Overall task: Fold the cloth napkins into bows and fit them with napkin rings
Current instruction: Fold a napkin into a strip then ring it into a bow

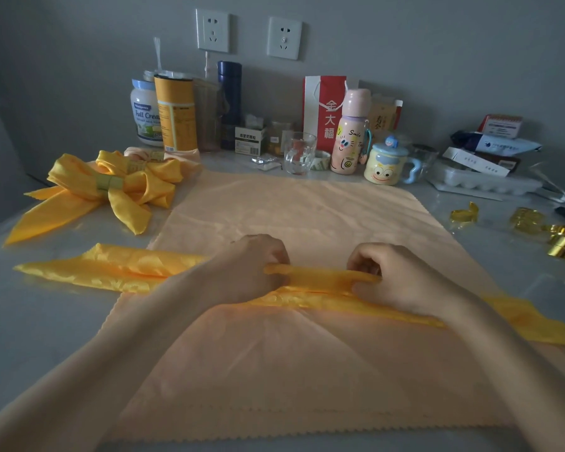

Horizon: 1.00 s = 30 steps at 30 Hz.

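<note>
Yellow napkin (111, 265) is folded into a long narrow band, long axis left-right across the worktop (46, 337), pointed tips at both ends; left tip sits slightly farther from the camera than the right. It lies on top of a flat peach napkin (307, 207), mid-section over it, ends overhanging. Left hand (252, 265) and right hand (395, 278) both pinch the band's far folded edge near the middle, fingers curled on the cloth, a short span apart. Finished yellow bows (111, 184) with rings far left; loose gold napkin rings (561, 243) far right
</note>
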Motion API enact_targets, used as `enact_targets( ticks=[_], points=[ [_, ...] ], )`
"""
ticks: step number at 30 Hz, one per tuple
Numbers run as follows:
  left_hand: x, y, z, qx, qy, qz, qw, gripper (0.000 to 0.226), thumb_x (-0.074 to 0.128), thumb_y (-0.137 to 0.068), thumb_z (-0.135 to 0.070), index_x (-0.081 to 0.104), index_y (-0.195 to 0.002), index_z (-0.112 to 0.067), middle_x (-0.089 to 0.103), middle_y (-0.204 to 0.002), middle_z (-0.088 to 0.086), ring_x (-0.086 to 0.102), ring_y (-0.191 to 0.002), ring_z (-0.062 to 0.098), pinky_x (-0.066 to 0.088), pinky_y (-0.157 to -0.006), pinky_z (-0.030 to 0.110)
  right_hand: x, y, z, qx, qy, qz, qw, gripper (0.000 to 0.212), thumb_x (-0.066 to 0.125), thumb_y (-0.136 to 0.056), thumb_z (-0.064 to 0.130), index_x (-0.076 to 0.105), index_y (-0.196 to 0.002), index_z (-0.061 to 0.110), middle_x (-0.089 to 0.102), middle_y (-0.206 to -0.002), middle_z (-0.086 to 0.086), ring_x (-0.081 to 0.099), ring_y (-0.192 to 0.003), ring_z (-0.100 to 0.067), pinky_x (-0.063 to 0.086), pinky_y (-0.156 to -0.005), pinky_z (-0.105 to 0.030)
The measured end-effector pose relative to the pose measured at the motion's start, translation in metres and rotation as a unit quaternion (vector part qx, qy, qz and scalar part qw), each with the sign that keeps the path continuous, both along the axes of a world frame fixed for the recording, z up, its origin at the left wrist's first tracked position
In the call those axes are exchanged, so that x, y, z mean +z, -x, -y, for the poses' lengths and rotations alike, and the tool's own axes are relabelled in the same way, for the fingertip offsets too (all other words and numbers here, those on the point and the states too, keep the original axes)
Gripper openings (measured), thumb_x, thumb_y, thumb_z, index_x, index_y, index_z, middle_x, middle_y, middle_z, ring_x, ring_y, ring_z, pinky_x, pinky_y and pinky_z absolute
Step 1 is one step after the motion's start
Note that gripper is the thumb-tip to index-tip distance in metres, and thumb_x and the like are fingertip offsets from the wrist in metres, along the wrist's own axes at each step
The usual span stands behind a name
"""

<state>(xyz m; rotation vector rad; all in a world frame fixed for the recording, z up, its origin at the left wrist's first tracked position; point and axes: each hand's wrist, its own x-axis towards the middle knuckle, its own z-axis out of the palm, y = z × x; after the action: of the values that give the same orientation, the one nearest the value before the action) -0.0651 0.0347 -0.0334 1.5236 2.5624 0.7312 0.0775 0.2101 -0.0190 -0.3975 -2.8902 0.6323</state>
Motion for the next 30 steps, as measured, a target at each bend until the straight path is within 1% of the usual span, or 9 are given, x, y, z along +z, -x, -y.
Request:
enact_targets(
  ticks=[6,11,15,18,20,23,26,28,30],
  points=[
    [-0.005,-0.002,-0.001,0.022,-0.048,-0.087,0.995,0.017,0.062,-0.085,-0.019,0.059,-0.102,-0.019,0.058,-0.108,-0.002,0.052,-0.105,0.019,0.034,-0.089,0.028,-0.017,0.009,0.001,0.009,-0.087,-0.115,0.989,0.022,0.064,-0.075,0.005,0.050,-0.075,0.023,0.048,-0.078,0.012,0.045,-0.079,-0.011,0.040,-0.069,-0.024],
    [-0.002,-0.010,0.000,0.008,0.014,-0.141,0.990,0.020,0.059,-0.086,-0.033,0.056,-0.103,-0.025,0.055,-0.108,-0.007,0.048,-0.109,0.016,0.030,-0.091,0.027,-0.009,0.004,0.003,0.037,-0.105,-0.046,0.993,0.024,0.062,-0.075,0.008,0.048,-0.074,0.028,0.046,-0.080,0.015,0.043,-0.081,-0.008,0.036,-0.069,-0.014],
    [0.001,-0.016,-0.007,0.048,0.042,-0.111,0.992,0.034,0.045,-0.090,-0.053,0.064,-0.091,-0.025,0.057,-0.111,-0.006,0.046,-0.112,0.016,0.030,-0.098,0.032,0.003,-0.001,0.010,0.030,-0.059,0.032,0.997,0.007,0.055,-0.084,0.021,0.060,-0.080,0.021,0.054,-0.090,0.007,0.053,-0.087,-0.014,0.045,-0.079,-0.029],
    [0.002,-0.024,-0.026,0.077,0.077,-0.180,0.978,0.040,0.042,-0.094,-0.049,0.066,-0.093,-0.018,0.057,-0.112,0.001,0.046,-0.113,0.022,0.032,-0.098,0.035,-0.002,0.007,0.016,-0.010,-0.116,0.031,0.993,0.041,0.045,-0.094,0.035,0.050,-0.058,0.016,0.052,-0.067,-0.001,0.052,-0.067,-0.023,0.038,-0.059,-0.034],
    [0.000,-0.030,-0.041,0.065,0.029,-0.177,0.982,0.030,0.048,-0.092,-0.039,0.063,-0.103,-0.016,0.056,-0.115,0.003,0.045,-0.116,0.022,0.031,-0.100,0.033,-0.011,0.015,0.021,-0.043,-0.175,0.044,0.983,0.049,0.039,-0.097,0.038,0.040,-0.052,0.018,0.045,-0.057,0.000,0.049,-0.063,-0.026,0.028,-0.052,-0.032],
    [-0.011,-0.041,-0.054,0.014,0.012,-0.096,0.995,0.040,0.041,-0.095,-0.023,0.044,-0.134,-0.020,0.044,-0.140,0.001,0.029,-0.136,0.018,0.017,-0.110,0.032,-0.026,0.021,0.021,-0.082,-0.220,-0.023,0.972,0.035,0.037,-0.094,0.035,0.057,-0.074,0.014,0.059,-0.080,-0.006,0.056,-0.084,-0.033,0.034,-0.062,-0.033],
    [-0.026,-0.040,-0.054,0.012,0.078,-0.069,0.994,0.047,0.024,-0.101,-0.028,0.022,-0.147,-0.023,0.019,-0.156,-0.003,0.011,-0.144,0.015,0.005,-0.117,0.038,-0.042,0.021,0.014,-0.071,-0.215,-0.043,0.973,0.056,0.017,-0.088,0.045,0.059,-0.104,0.012,0.058,-0.109,-0.014,0.053,-0.103,-0.034,0.040,-0.082,-0.039],
    [-0.029,-0.037,-0.054,0.019,0.086,-0.054,0.995,0.047,0.020,-0.102,-0.031,0.020,-0.148,-0.021,0.014,-0.157,-0.003,0.010,-0.145,0.016,0.006,-0.117,0.037,-0.050,0.018,0.004,-0.073,-0.178,0.042,0.980,0.061,0.009,-0.093,0.051,0.047,-0.128,0.019,0.044,-0.138,-0.010,0.035,-0.131,-0.028,0.030,-0.104,-0.040],
    [-0.028,-0.037,-0.054,0.023,0.083,-0.060,0.994,0.047,0.021,-0.101,-0.031,0.022,-0.147,-0.021,0.014,-0.157,-0.003,0.010,-0.145,0.016,0.006,-0.117,0.036,-0.048,0.011,-0.003,-0.094,-0.139,0.100,0.981,0.059,0.011,-0.097,0.052,0.025,-0.146,0.021,0.019,-0.156,-0.005,0.011,-0.144,-0.020,0.013,-0.116,-0.039]
  ],
)
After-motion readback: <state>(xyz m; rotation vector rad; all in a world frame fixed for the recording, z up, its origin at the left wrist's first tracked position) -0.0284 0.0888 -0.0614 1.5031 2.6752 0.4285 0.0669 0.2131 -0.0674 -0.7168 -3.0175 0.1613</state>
